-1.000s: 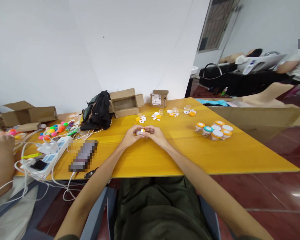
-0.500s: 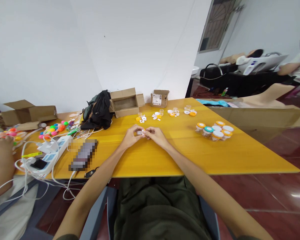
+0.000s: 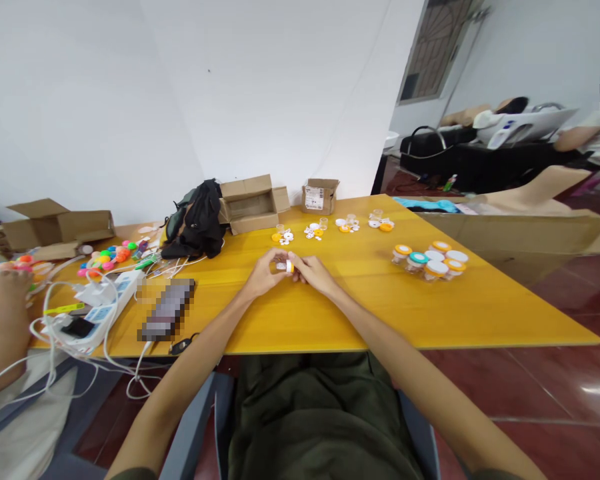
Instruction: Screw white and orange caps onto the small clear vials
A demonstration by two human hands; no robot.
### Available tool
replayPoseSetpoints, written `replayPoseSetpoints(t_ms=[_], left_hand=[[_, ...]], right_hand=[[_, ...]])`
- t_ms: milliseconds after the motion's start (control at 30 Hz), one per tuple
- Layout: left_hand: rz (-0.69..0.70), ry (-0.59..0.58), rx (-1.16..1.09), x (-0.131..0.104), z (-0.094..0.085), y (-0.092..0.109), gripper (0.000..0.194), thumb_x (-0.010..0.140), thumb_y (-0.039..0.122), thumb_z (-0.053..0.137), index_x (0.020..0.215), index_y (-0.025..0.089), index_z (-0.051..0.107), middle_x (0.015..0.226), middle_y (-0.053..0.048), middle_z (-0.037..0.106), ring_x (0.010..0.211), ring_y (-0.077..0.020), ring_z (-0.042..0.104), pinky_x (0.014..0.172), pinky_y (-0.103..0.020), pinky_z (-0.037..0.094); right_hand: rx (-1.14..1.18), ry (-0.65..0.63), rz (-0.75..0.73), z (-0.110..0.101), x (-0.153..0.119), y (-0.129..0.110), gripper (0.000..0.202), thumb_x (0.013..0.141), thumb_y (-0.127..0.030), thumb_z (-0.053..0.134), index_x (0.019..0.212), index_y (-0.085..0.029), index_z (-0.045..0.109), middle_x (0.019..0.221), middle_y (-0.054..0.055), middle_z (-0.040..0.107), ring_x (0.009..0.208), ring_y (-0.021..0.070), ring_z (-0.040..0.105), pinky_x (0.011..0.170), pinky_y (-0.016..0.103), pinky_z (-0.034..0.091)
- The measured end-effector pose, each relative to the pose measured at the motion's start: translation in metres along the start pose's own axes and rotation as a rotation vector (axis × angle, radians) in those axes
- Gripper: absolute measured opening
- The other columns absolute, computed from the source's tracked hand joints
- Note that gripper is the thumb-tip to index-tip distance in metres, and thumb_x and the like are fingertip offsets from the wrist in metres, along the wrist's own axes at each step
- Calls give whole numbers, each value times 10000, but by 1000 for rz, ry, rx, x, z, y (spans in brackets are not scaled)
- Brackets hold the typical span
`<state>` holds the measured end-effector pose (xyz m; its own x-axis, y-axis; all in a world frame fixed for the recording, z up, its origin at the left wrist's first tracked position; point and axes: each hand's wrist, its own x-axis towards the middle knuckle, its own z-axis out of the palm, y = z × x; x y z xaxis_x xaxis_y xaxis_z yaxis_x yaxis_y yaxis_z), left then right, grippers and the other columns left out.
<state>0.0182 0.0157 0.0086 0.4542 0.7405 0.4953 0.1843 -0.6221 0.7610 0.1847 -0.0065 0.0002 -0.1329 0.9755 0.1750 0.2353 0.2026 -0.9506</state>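
Near the middle of the yellow table, my left hand (image 3: 265, 275) is closed around the clear body of a small jar (image 3: 281, 266). My right hand (image 3: 311, 272) holds the jar's orange-and-white lid end, its fingers touching the rim. The jar lies sideways between both hands. Beyond them sit small groups of loose parts: an orange ring and white discs (image 3: 286, 237), another group (image 3: 314, 231), and two more to the right with clear cups. A cluster of lidded jars (image 3: 435, 260), with orange, white and teal tops, stands at the right.
On the yellow table (image 3: 330, 327) are an open cardboard box (image 3: 253, 208), a small box (image 3: 320, 197), a black bag (image 3: 195, 220), a phone (image 3: 169, 310), a power strip (image 3: 113, 303) with cables, and colourful balls (image 3: 105, 259). Another person's hand (image 3: 10, 290) is at the far left.
My right fingers have shifted on the lid end, and its orange-and-white rim shows more clearly. The other person's hand at the left has moved slightly.
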Motion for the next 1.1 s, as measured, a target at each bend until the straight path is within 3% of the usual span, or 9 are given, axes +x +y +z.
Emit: replayPoseSetpoints(t_ms=[133, 300, 500, 633, 733, 833, 967, 1100], left_hand=[[-14, 5, -37, -1, 2, -2, 438, 704, 255, 786, 1096, 218, 594, 1001, -48, 681, 943, -186, 641, 921, -362, 492], [-34, 9, -58, 1, 2, -6, 490, 698, 296, 792, 1128, 229, 567, 1023, -52, 665, 970, -188, 640, 933, -364, 487], [-21, 27, -46, 2, 2, -9, 536, 710, 345, 792, 1175, 229, 552, 994, -41, 656, 942, -181, 636, 926, -355, 477], [-14, 14, -20, 2, -1, -12, 616, 674, 324, 821, 1216, 228, 544, 1066, -62, 650, 986, -203, 625, 923, -361, 473], [-11, 31, 37, 3, -3, -16, 592, 681, 314, 817, 1207, 221, 561, 1079, -73, 649, 1004, -222, 617, 928, -373, 468], [-30, 45, 107, 4, -4, -21, 521, 710, 262, 784, 1186, 229, 575, 1062, -60, 650, 999, -220, 615, 929, -368, 467], [-62, 48, 205, 3, -4, -26, 435, 738, 186, 720, 1147, 237, 583, 1050, -40, 641, 1010, -216, 610, 950, -374, 463], [-68, 25, 242, 1, -4, -28, 353, 745, 183, 700, 1078, 240, 597, 1039, -41, 635, 1010, -224, 612, 972, -385, 459]], right_hand=[[0, -6, 35, 1, 2, 1, 721, 794, -802, 411, 456, -186, 571, 414, 40, 574, 375, 111, 493, 459, 245, 398], [63, -11, 32, 0, 1, -1, 652, 779, -779, 474, 517, -191, 578, 450, 27, 585, 398, 111, 516, 415, 230, 384], [171, 5, 12, 3, -1, 0, 374, 697, -561, 704, 752, -209, 591, 690, 23, 686, 574, 142, 606, 395, 198, 396], [76, 100, -67, -3, 1, 2, 272, 692, -444, 711, 778, -215, 590, 749, 26, 691, 670, 179, 631, 526, 265, 498], [-121, 231, -175, -20, -8, 3, 172, 724, -355, 682, 827, -227, 631, 837, 45, 715, 782, 217, 655, 753, 365, 541], [-430, 305, -186, -47, -32, 5, 190, 774, -315, 625, 943, -241, 672, 1018, 86, 719, 923, 268, 664, 846, 412, 522], [-841, 366, -137, -88, -80, 10, 287, 838, -349, 547, 1073, -243, 672, 1089, 115, 705, 976, 307, 666, 769, 400, 535], [-1074, 465, -125, -121, -123, 16, 329, 861, -429, 517, 1095, -236, 643, 1050, 127, 717, 945, 316, 676, 662, 370, 530]])
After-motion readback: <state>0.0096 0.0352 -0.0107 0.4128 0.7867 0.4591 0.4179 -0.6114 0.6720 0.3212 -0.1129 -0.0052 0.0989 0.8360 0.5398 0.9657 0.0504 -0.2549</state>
